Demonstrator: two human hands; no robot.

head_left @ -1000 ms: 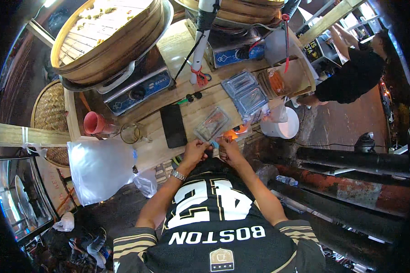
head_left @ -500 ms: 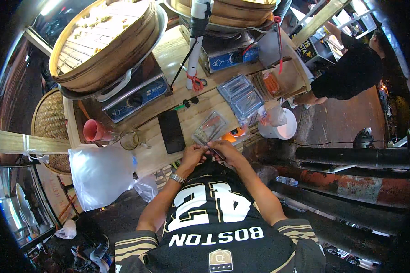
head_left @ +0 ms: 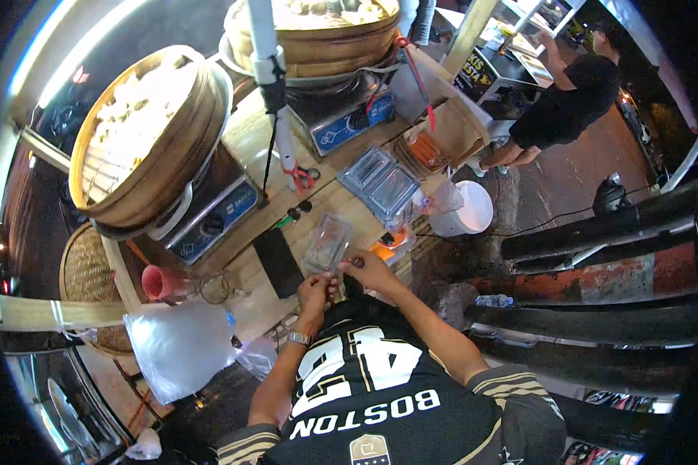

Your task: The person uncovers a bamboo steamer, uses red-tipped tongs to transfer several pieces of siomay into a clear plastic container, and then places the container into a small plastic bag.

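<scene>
"Working at what, exactly?"

"A clear, rectangular plastic box, lying on the pale wooden tabletop. I'd judge the step as close finger work at its near end."

"And the hands?"

"Left hand: fingers bunched narrow at the box's near edge; whether they pinch it, I can't tell. Right hand: curled round a small dark thing, too small to name, beside the box's near right corner."

"The next move calls for?"

"Probably a light touch; the plastic looks thin."

"Around it?"

"A flat black slab left of the box, stacked clear plastic boxes beyond its right."
</scene>
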